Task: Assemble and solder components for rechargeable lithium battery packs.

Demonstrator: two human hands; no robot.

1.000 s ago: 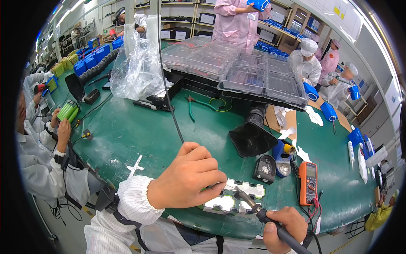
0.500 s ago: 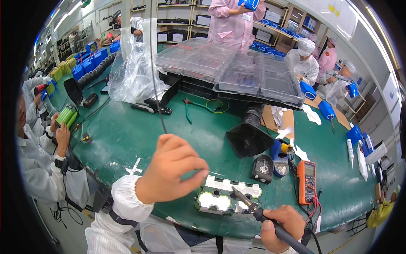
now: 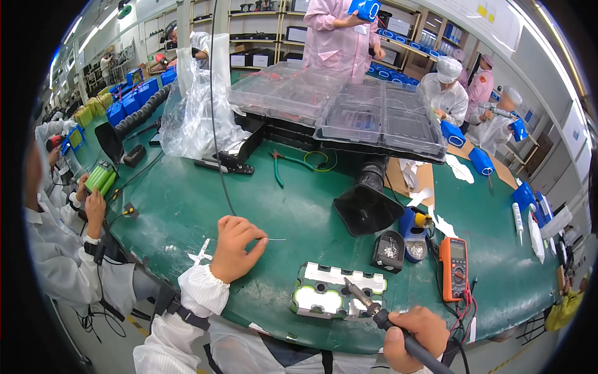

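In my right hand (image 3: 416, 336) is a soldering iron (image 3: 377, 311), its metal tip pointing to the upper left over a battery pack (image 3: 317, 299). Whether the tip touches the pack I cannot tell. The pack has green-edged cells, dark holes and white strips on top, and lies near the table's front edge. To its left, my left hand (image 3: 238, 248) pinches a thin solder wire (image 3: 276, 239), whose silvery end sticks out rightward past the fingertips. A dark line (image 3: 218, 137) hangs from above down to that hand.
Behind the pack stand a black tip-cleaning box (image 3: 388, 251) and a blue iron holder (image 3: 413, 234). An orange multimeter (image 3: 453, 268) lies right of them. Farther back are a black fume nozzle (image 3: 367, 209), green-handled pliers (image 3: 278, 168) and clear trays (image 3: 374, 112). Co-workers sit at left and far right.
My left hand has moved down and left, away from the pack, and the solder end now shows. The iron stays nearly in place over the pack.
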